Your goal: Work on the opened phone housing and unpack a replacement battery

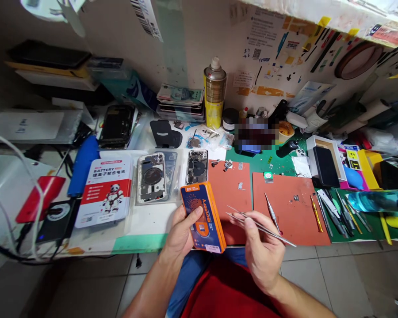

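Left hand point(181, 229) closed; blue-and-orange battery box point(203, 218) is gripped by it at the near bench edge point(146, 244). Right hand point(263, 249) partly curled; metal tweezers point(278, 236) are pinched, tips slightly parted, right of the box.

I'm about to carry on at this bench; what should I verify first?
1. Left hand grips the orange-and-blue battery box: ok.
2. Right hand holds the tweezers: ok.
3. Tweezer tips clear of the box: ok, a gap shows.
4. Box contents identified: cannot tell, they are out of sight.
5. Opened phone beyond the box fully visible: not ok, the box hides its near end.
6. Reddish mats free of loose parts: not ok, small metal parts lie there.
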Demonstrator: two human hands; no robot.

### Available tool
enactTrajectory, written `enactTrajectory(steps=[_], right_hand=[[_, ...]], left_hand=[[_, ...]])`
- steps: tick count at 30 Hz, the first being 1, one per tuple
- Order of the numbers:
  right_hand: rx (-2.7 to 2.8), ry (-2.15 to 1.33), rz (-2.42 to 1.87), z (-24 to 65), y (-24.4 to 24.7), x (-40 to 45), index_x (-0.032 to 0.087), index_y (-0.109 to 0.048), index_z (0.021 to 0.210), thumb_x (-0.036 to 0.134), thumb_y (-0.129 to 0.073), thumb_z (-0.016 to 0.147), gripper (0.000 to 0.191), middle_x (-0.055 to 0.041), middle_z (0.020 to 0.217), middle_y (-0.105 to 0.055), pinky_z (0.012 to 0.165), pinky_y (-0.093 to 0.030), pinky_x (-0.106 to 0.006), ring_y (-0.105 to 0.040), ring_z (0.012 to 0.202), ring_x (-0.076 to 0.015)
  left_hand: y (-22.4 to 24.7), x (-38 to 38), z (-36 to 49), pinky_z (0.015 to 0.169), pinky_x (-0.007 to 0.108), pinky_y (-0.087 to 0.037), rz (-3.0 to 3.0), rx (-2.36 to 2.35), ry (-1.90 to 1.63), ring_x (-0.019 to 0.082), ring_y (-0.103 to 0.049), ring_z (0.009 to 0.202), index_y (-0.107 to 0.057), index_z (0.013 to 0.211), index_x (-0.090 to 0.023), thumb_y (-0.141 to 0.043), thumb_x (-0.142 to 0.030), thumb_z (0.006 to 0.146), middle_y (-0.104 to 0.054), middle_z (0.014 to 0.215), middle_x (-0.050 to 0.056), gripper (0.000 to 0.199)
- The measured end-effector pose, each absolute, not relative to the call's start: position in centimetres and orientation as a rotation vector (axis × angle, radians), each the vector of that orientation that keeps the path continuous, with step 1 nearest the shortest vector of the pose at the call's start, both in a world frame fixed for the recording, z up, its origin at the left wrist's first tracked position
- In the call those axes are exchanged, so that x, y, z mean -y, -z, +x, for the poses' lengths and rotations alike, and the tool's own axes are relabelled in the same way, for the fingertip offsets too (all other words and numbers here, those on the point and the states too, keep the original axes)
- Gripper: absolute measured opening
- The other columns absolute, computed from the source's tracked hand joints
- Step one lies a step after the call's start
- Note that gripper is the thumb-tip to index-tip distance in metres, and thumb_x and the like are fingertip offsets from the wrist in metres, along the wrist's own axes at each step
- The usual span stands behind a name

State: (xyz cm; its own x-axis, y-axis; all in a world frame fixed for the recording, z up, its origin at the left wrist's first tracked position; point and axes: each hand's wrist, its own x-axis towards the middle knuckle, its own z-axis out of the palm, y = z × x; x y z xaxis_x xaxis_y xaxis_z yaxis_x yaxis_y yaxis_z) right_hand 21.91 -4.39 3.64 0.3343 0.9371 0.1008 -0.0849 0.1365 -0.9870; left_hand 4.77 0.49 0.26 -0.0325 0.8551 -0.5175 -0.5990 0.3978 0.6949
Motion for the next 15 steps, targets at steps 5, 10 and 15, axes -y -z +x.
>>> enactTrajectory(steps=[5, 10, 15], right_hand=[[1.545, -0.36, -1.333, 29.6, -3.6, 4.5, 0.029, -0.08, 0.124, 0.012, -0.072, 0.099, 0.032, -0.0088, 0.122, -0.083, 0.09, -0.075, -0.047, -0.085, 0.101, -0.0298], [2.172, -0.08, -1.323, 38.2, -1.4, 4.4, 0.028, -0.066, 0.149, 0.007, -0.057, 0.105, 0.05, -0.0112, 0.151, -0.068, 0.109, -0.067, -0.046, -0.073, 0.131, -0.0301], [2.41, -0.141, -1.311, 41.8, 0.4, 4.8, 0.024, -0.051, 0.162, 0.006, -0.053, 0.107, 0.058, -0.0169, 0.163, -0.055, 0.114, -0.063, -0.052, -0.06, 0.146, -0.0319]], left_hand=[[-0.3, -0.7, 4.7, 0.062, 0.031, -0.066, 0.295, -1.082, -1.219, 0.021, -0.075, 0.063, -0.073, 0.092, -0.018, -0.109, -0.04, 0.039, -0.081, 0.08, 0.003, 0.068], [-0.3, -0.5, 4.6, 0.055, 0.028, -0.062, 0.288, -1.083, -1.2, 0.019, -0.072, 0.057, -0.072, 0.088, -0.018, -0.106, -0.038, 0.048, -0.077, 0.074, 0.002, 0.057], [-0.5, -0.4, 4.5, 0.054, 0.027, -0.061, 0.273, -1.076, -1.203, 0.018, -0.07, 0.057, -0.07, 0.086, -0.018, -0.106, -0.039, 0.047, -0.075, 0.07, 0.001, 0.057]])
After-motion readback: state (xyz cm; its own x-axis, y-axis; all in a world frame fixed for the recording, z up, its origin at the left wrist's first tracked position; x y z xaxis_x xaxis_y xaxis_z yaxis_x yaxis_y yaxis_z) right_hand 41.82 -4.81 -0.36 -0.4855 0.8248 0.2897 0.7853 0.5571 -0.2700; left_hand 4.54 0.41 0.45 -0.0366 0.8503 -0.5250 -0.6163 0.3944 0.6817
